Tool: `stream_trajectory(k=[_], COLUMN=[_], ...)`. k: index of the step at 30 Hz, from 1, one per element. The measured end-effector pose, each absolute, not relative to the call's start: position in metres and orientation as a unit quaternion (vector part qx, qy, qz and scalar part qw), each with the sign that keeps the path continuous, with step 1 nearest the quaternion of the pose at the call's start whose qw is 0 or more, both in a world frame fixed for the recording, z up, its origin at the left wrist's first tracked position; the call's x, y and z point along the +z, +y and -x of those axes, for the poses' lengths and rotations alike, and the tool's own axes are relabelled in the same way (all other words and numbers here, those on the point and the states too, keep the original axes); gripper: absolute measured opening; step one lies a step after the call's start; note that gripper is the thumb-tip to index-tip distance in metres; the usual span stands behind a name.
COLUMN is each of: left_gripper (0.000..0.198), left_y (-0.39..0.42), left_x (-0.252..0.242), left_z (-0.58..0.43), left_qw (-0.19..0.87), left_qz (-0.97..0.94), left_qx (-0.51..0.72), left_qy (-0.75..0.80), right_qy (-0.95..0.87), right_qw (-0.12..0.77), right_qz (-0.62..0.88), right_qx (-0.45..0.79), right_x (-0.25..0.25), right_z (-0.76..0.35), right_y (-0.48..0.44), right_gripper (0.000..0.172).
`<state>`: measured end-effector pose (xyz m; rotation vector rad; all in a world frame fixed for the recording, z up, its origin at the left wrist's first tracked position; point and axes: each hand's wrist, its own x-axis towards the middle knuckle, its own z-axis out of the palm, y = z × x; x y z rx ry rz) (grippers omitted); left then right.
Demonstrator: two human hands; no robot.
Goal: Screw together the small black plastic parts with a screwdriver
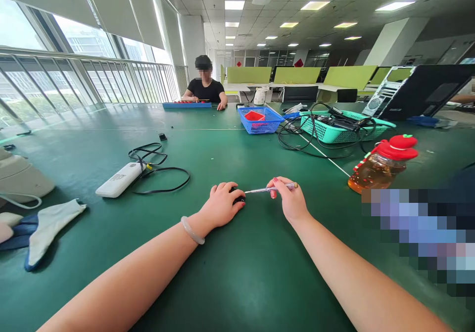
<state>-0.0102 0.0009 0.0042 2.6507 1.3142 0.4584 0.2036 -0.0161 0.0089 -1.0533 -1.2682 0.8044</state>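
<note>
My left hand, with a pale bangle at its wrist, is closed over a small black object on the green table. The fingers cover much of that object, so I cannot make out its kind. In my right hand is a slim screwdriver, pinched between thumb and fingers and lying nearly level. Its thin tip points left and reaches the black object's edge by my left fingertips; whether it touches is too small to tell.
Left are a white power bank, a black cable and a glove. Ahead are a blue basket and a green basket with cables. A red-lidded jar stands right. Another person sits across the table.
</note>
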Motion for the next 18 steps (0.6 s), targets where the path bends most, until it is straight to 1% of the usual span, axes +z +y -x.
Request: stream_trajectory(k=[5,10,18], left_gripper=[0.026,0.028,0.051], left_y=[-0.022,-0.045,-0.042], left_x=[0.006,0.009,0.01], left_z=[0.028,0.096,0.248], left_qw=[0.078,0.078,0.02], left_qz=[-0.883,-0.856,-0.779], left_qx=[0.134,0.113,0.103], left_qy=[0.443,0.499,0.618], right_qy=[-0.552,-0.558,-0.567], right_qw=[0.605,0.602,0.586], right_qz=[0.446,0.44,0.452], right_qx=[0.361,0.364,0.361], right_x=[0.01,0.009,0.008], right_z=[-0.202,-0.203,-0.199], right_y=[-0.018,-0.018,-0.018], right_gripper=[0.033,0.034,0.035])
